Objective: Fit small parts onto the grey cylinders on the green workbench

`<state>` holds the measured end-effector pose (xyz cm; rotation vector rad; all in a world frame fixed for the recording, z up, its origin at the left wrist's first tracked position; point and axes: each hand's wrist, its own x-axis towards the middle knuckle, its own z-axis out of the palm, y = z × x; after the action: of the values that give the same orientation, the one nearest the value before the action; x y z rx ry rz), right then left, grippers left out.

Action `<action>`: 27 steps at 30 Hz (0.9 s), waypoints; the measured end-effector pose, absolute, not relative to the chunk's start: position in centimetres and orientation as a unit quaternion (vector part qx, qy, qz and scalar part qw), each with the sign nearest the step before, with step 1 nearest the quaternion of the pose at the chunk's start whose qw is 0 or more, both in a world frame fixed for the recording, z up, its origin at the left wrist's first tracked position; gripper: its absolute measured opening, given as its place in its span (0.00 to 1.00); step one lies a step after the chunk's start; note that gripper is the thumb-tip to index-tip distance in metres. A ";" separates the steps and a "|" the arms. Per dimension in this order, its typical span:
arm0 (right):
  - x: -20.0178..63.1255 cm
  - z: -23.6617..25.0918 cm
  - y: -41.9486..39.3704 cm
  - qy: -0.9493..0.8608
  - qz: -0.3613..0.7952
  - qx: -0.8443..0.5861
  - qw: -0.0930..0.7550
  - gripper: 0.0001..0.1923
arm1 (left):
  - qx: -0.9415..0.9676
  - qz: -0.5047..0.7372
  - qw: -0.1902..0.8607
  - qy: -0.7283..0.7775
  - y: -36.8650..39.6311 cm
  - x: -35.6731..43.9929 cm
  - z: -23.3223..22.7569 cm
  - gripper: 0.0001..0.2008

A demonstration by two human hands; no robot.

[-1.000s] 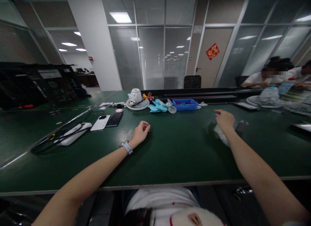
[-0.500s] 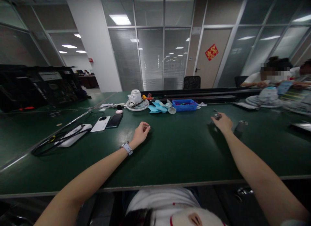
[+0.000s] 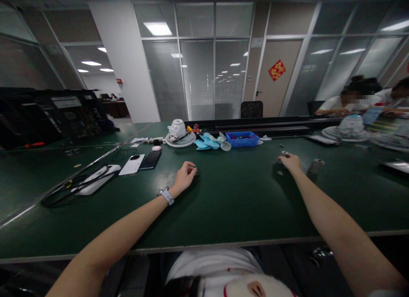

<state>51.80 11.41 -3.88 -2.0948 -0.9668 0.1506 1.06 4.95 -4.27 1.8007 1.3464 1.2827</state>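
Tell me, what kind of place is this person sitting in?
Probably an office turned assembly workshop. A long green worktable carries a taken-apart white fan, loose blue fan blades and a blue parts tray. Behind stand glass partitions, and other people work at the far right.

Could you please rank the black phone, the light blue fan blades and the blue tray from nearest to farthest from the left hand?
1. Black phone, left of the left hand.
2. Light blue fan blades, beyond it.
3. Blue tray, farther right.
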 end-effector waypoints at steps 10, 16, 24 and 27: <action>50.4 -2.8 10.7 -0.406 0.023 -0.843 0.352 0.20 | 0.673 0.476 0.264 0.500 5.2 1.1 -4.6 0.10; 40.6 -2.1 9.9 -0.578 0.063 -0.706 0.405 0.18 | 0.689 0.465 0.239 0.502 4.9 1.0 -4.2 0.10; 26.3 -2.6 3.3 -0.719 0.295 -0.443 0.447 0.20 | 0.745 0.493 0.155 0.423 0.3 3.3 -1.1 0.12; 24.8 -2.6 1.2 -0.754 0.321 -0.404 0.408 0.22 | 0.758 0.484 0.173 0.402 -1.2 4.2 -0.6 0.13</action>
<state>24.75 1.24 -2.61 -1.0172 -1.8997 0.8098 4.25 -1.16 -0.57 2.1496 1.1410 1.3727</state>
